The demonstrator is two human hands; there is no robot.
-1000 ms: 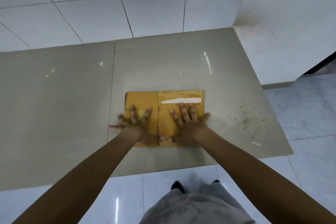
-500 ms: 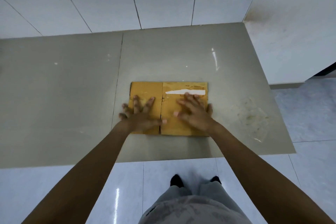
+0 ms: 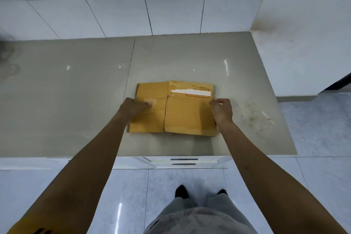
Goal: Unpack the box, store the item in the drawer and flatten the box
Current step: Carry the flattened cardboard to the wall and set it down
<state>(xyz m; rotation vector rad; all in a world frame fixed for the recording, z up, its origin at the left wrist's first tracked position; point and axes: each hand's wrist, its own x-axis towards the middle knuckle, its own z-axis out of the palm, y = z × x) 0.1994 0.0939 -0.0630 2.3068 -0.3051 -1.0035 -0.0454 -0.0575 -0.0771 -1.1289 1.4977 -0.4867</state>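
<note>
Toward the counter's (image 3: 76,100) right end, nearer its front edge, the flattened box (image 3: 182,116) is laid flat — its left side gripped by the blurred left hand (image 3: 134,107), its right edge pinched by the curled right hand (image 3: 222,110).
</note>
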